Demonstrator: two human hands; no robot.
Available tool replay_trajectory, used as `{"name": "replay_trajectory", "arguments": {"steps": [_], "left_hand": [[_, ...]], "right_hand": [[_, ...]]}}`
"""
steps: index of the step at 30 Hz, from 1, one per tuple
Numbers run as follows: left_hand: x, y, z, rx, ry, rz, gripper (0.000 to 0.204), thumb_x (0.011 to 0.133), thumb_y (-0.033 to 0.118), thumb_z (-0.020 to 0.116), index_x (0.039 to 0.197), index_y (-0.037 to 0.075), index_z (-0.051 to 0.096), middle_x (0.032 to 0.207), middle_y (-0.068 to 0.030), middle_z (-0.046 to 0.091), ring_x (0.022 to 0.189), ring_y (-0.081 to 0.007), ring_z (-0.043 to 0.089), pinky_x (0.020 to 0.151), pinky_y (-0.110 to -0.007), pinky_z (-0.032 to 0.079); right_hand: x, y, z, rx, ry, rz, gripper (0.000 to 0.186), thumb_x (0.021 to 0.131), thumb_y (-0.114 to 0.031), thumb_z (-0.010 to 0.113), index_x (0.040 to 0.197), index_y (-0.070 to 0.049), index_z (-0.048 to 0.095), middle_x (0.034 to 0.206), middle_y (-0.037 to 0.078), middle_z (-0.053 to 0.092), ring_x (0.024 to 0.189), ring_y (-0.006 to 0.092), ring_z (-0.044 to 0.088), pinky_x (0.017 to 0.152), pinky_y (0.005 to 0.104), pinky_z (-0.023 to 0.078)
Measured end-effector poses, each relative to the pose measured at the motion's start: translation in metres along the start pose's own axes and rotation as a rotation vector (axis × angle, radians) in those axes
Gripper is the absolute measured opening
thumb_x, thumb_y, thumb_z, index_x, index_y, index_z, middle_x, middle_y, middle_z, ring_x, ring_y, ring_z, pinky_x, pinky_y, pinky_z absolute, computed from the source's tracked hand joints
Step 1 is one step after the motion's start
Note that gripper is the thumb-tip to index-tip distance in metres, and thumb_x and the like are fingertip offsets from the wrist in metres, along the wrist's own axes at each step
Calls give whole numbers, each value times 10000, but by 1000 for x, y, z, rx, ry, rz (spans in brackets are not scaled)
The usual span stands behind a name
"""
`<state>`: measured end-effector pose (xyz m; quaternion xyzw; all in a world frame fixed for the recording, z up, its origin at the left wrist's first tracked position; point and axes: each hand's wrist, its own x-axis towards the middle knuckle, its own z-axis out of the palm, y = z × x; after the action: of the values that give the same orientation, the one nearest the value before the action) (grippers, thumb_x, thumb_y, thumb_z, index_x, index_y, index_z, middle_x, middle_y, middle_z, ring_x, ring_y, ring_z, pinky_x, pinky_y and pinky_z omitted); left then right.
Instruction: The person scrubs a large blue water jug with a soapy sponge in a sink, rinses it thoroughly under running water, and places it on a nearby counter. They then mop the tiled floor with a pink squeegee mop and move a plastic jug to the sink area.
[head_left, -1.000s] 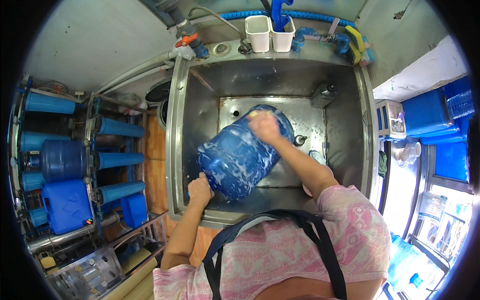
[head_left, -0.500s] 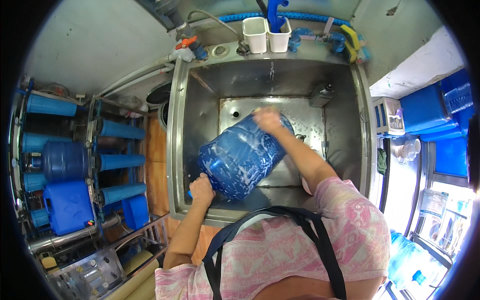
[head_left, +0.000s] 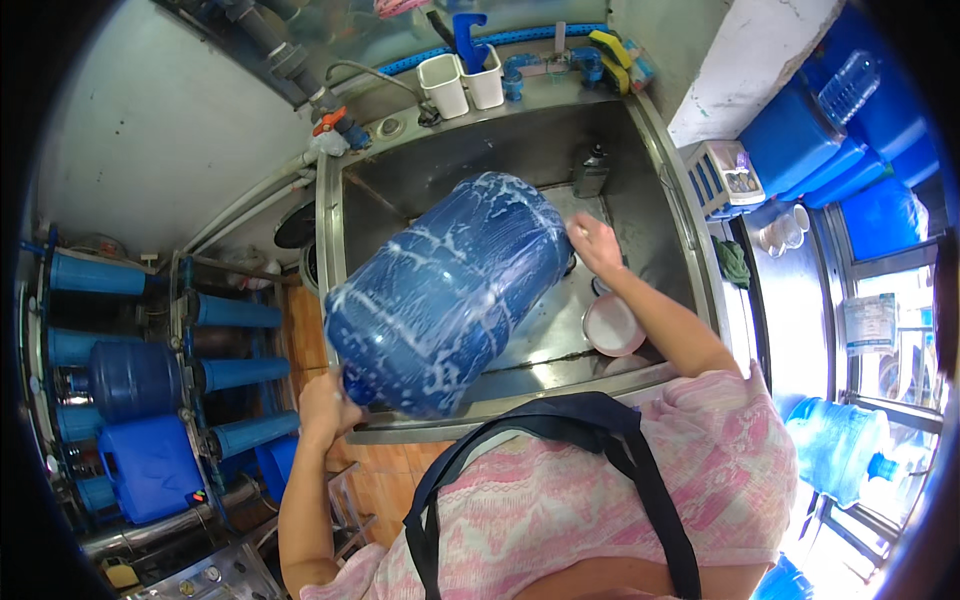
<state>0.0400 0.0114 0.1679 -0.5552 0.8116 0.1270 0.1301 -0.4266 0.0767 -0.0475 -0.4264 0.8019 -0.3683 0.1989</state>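
Note:
A large blue water jug (head_left: 445,285), streaked with foam, lies tilted over the steel sink (head_left: 667,250), its neck end toward the near left rim. My left hand (head_left: 330,405) is closed round that neck. At the jug's far right end, my right hand (head_left: 592,243) has its fingers curled against the bottom edge; whatever may be under them is hidden. A pale pink bowl (head_left: 613,322) sits in the sink below my right forearm, and a dark dispenser bottle (head_left: 590,172) stands in the back right corner.
White cups (head_left: 442,85) with blue tools, sponges (head_left: 612,62) and an orange-handled valve (head_left: 330,120) line the back. Racks of blue filters (head_left: 235,370) and containers (head_left: 150,465) are at left. Blue jugs (head_left: 835,445) and a white basket (head_left: 722,178) are at right.
The jug has risen and shifted left toward the near rim with my left hand. My right hand has moved from the jug's upper surface to its right end, uncovering more of the bowl.

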Motion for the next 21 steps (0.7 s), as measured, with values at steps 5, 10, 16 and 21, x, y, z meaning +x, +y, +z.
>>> {"name": "replay_trajectory", "arguments": {"steps": [5,10,16,21], "left_hand": [[-38,-15,-24,66,54,12,534,530,171,860,997,27,642,782,-224,698,807,-435,676,760,-478,548],[-60,-29,-25,42,159,50,447,560,143,849,922,29,615,760,-209,689,764,-440,666,706,-465,539],[-67,-60,0,19,340,118,225,641,108,713,837,44,623,759,-211,668,733,-441,638,685,-479,506],[-74,-95,20,-59,420,89,210,646,139,718,809,40,631,743,-202,650,741,-432,624,687,-481,492]], "right_hand": [[-33,106,18,-776,-1300,-347,355,860,-261,562,929,43,732,989,278,712,925,407,705,762,490,554],[-64,162,68,-770,-1580,-81,320,819,-196,562,958,39,728,980,267,710,897,370,711,701,474,551],[-75,164,70,-831,-1627,18,315,769,-119,563,993,34,724,969,254,708,864,326,717,628,454,547],[-46,104,45,-831,-1600,53,344,728,-55,563,1022,29,720,960,243,706,836,289,723,567,437,544]]}}
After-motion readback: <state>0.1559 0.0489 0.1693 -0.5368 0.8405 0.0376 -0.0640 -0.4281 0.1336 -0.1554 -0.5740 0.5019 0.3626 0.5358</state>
